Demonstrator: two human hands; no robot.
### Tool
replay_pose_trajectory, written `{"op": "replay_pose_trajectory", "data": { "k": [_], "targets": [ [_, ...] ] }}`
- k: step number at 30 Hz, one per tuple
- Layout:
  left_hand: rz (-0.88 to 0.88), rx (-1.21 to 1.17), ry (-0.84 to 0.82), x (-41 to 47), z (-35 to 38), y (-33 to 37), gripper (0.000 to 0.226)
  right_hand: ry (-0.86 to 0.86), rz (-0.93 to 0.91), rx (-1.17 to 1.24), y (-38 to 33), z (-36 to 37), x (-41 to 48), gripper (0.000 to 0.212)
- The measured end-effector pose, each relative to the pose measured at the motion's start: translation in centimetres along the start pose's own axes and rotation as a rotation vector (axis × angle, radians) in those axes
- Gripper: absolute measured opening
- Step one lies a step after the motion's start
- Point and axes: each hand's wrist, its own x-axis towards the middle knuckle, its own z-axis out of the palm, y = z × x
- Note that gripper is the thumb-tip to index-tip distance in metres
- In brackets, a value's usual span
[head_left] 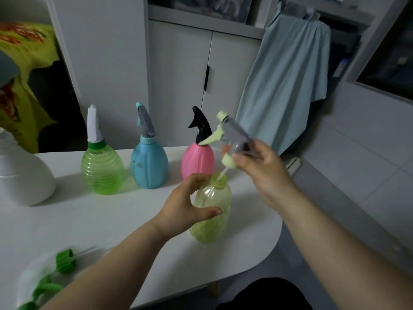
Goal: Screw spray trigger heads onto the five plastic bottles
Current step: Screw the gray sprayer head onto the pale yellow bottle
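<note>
Fingers (243,162) of the right hand (266,175) pinched the light head (234,135) by its collar, tube (222,174) just below them entering the thin, probably squashy bottle (212,222), which the left hand (183,209) gripped high up.

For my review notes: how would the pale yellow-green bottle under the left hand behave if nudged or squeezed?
Probably light: the pale yellow-green bottle looks translucent with no liquid showing. Likely tippy, being tall and narrow; the left hand grips it while the right hand holds the spray trigger head above it. Its thin-looking wall would probably flex.
</note>
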Motion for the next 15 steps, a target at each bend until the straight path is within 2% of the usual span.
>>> {"op": "replay_pose_trajectory", "data": {
  "k": [9, 15],
  "targets": [
    [-0.001, -0.014, -0.013, 0.7, -0.1, -0.1, 0.057, -0.282, 0.058, -0.265, -0.2, -0.7, 0.7, 0.021],
    [0.006, -0.008, -0.023, 1.3, -0.2, 0.0, 0.057, -0.374, 0.097, -0.47, -1.5, -0.9, 1.7, 0.027]
  ]
}}
